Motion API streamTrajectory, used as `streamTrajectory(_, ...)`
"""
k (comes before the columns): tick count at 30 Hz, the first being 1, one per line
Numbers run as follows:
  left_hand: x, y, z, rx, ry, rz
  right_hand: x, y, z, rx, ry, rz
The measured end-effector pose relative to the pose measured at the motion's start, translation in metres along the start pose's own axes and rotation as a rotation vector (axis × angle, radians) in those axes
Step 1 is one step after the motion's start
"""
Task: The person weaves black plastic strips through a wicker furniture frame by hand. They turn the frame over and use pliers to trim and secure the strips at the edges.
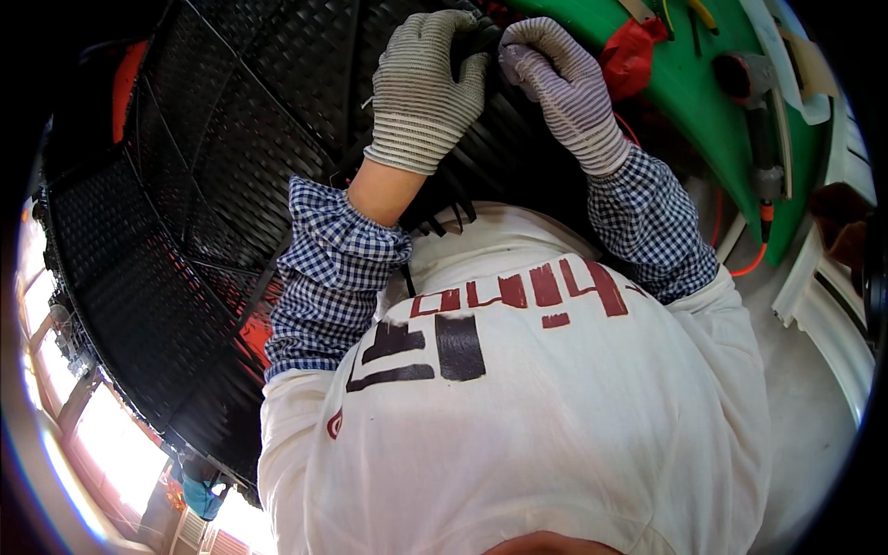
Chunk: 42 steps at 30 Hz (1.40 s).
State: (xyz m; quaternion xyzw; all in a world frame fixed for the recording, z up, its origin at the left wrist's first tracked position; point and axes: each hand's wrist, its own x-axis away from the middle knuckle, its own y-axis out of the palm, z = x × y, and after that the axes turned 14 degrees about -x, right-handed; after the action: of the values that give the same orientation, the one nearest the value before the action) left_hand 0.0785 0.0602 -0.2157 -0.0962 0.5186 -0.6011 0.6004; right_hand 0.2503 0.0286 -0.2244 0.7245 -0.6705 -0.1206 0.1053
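Note:
A large black woven wicker panel (287, 55) made of flat strips spreads out in front of me and to my left. My left hand (425, 88), in a grey-striped knit glove, curls its thumb and fingers around dark strip material at the panel's upper part. Close beside it, my right hand (560, 92) wears a similar glove, its fingers bent in and pressed together. Whatever lies between those right fingertips is hidden. Several loose black strip ends (453, 199) stick out below my left wrist, near my shirt.
On the right stands a green surface (680, 111) bearing a power tool (760, 129) with an orange hose (754, 264). A red cloth or bag (632, 60) hangs at its edge, and yellow-handled pliers (703, 14) lie farther back. White profiles (828, 310) stand at far right.

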Motion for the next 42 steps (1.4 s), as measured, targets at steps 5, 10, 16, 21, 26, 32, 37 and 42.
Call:
streamTrajectory(5,0.009,0.016,-0.014,-0.047,0.021,0.039,-0.008,-0.002,0.004,0.084,0.081,0.057)
streamTrajectory(10,-0.007,0.0,-0.016,0.0,0.033,0.04,-0.016,0.015,-0.007,0.04,-0.034,-0.063)
streamTrajectory(16,-0.009,-0.017,-0.007,0.033,0.003,-0.024,-0.013,0.031,-0.045,-0.006,0.136,0.102)
streamTrajectory(21,0.0,-0.014,-0.013,-0.035,0.024,0.041,-0.006,0.028,-0.039,-0.058,0.127,0.145)
streamTrajectory(26,0.004,-0.01,-0.019,-0.014,0.018,0.045,0.0,-0.001,-0.017,-0.026,0.012,-0.126)
streamTrajectory(32,0.003,-0.015,-0.018,-0.008,0.008,0.051,0.006,0.005,-0.008,0.145,-0.047,0.062)
streamTrajectory(37,0.002,-0.021,-0.017,-0.025,-0.008,0.049,0.003,0.018,-0.009,0.085,-0.01,0.079)
streamTrajectory(42,0.001,-0.024,-0.02,-0.026,-0.006,0.066,0.002,0.021,-0.01,0.176,-0.023,0.017)
